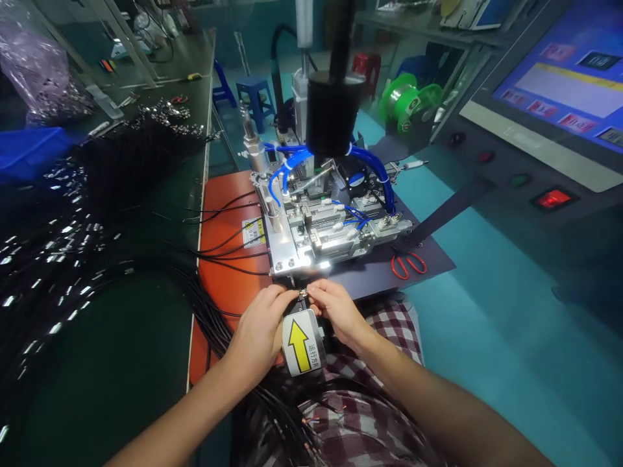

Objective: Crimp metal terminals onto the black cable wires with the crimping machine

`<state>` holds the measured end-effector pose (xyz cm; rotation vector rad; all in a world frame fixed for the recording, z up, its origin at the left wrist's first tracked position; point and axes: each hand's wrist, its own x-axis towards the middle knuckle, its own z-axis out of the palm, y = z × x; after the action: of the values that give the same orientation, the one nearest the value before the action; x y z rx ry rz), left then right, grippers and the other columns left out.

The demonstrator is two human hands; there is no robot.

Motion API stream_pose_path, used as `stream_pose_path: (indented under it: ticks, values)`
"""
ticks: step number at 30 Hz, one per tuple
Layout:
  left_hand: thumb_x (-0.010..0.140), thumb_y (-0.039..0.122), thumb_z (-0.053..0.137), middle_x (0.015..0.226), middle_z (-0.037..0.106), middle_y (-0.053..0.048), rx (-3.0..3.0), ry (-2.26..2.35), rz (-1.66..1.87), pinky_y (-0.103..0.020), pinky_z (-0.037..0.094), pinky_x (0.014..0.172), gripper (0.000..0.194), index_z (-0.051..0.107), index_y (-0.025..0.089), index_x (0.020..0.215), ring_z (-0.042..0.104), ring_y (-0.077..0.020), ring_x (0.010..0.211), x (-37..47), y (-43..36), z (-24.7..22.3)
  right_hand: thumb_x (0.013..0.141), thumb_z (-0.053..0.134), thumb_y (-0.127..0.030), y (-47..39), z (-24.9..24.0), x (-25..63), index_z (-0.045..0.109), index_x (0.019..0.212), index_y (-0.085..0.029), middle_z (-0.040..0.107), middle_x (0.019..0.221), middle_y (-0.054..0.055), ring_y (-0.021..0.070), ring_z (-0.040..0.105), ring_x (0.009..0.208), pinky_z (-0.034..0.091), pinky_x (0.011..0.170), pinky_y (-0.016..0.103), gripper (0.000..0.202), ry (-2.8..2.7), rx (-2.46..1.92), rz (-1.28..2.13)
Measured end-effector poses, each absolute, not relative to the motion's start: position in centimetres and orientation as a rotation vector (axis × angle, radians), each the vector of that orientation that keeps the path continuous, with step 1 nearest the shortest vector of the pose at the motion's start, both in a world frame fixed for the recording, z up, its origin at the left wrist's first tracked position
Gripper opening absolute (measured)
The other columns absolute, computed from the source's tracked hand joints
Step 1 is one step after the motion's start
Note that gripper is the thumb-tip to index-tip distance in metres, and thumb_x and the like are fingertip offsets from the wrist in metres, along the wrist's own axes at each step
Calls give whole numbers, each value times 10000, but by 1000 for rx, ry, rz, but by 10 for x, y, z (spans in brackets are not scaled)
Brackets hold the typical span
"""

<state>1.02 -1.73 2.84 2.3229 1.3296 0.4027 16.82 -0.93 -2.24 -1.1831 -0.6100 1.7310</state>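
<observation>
My left hand [260, 324] and my right hand [335, 308] meet at the front end of a metal bench machine [321, 227]. Between their fingertips is a small metal piece [304, 293], which looks like a connector; its exact kind is too small to tell. Thumb and forefinger are pinched together on each hand. Just below the fingertips, a white label with a yellow arrow [302, 344] faces up on a rounded guide. Black cables [209, 311] run past my left wrist, and more cables with bared coloured wire ends [311, 425] lie across the checked cloth on my lap.
An orange base plate [224, 233] carries several black cables leading into the machine. Red-handled scissors [409, 264] lie right of it. A dark table [121, 324] on the left holds heaped cables. A control panel [540, 143] and a green spool [406, 104] stand to the right.
</observation>
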Motion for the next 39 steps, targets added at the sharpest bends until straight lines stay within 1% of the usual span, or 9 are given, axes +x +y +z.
stream_pose_path:
  ticks: [4,8,12,18,21,24,29,35,39]
  values:
    - [916,148,326,1149,523,-119,2310,1489,446,-381,471,917,356,479,150,1238,524,-212,1065,-18,-38,25,645,714,-414,-10,-24,170,523,641,-160,502,558,-61,62,414,463,303,487,217,318,-620,-1191,1729]
    - [929,224,338,1235,501,-128,2464,1645,281,-422,468,932,398,448,173,1309,487,-259,1144,-45,-61,17,622,732,-403,-10,-25,171,540,644,-158,510,564,-64,53,421,458,300,483,212,313,-616,-1195,1726]
    - [931,227,310,1352,453,-134,2591,1676,84,-433,442,974,448,397,152,1364,437,-278,1227,-50,-66,17,591,753,-397,-11,-26,172,546,632,-155,502,545,-69,46,415,442,293,465,204,321,-629,-1192,1718]
    - [919,203,311,1320,495,-142,2688,1674,60,-427,426,987,448,427,106,1340,468,-271,1193,-41,-61,26,575,776,-372,-11,-28,172,547,594,-149,506,523,-65,38,419,422,297,424,177,320,-671,-1213,1696]
    - [911,197,316,1315,492,-137,2675,1650,56,-411,436,965,446,429,114,1334,460,-268,1183,-40,-63,27,616,772,-337,-10,-30,177,570,595,-139,533,523,-45,39,437,408,292,391,164,284,-681,-1265,1704]
    - [900,182,321,1318,476,-129,2647,1639,55,-406,416,976,458,410,119,1345,437,-266,1188,-39,-65,25,739,690,-349,-15,-37,191,629,700,-134,585,584,-18,47,484,424,320,379,154,227,-658,-1337,1687]
    - [880,147,327,1310,467,-129,2607,1640,77,-406,391,996,484,387,111,1358,415,-261,1197,-37,-65,18,864,550,-301,-43,-56,223,613,731,-156,560,585,-35,34,471,417,350,377,129,206,-575,-1466,1613]
    - [865,127,326,1301,479,-133,2633,1654,100,-413,410,978,488,409,97,1344,441,-263,1173,-37,-66,21,760,631,-203,-73,-79,245,621,709,-151,559,581,-29,41,454,420,334,371,138,74,-531,-1511,1576]
    - [873,132,316,1296,495,-132,2670,1657,109,-410,412,985,472,437,92,1327,459,-260,1169,-40,-66,23,646,715,-249,-76,-85,247,612,661,-154,558,574,-33,47,446,434,323,394,161,141,-549,-1493,1540]
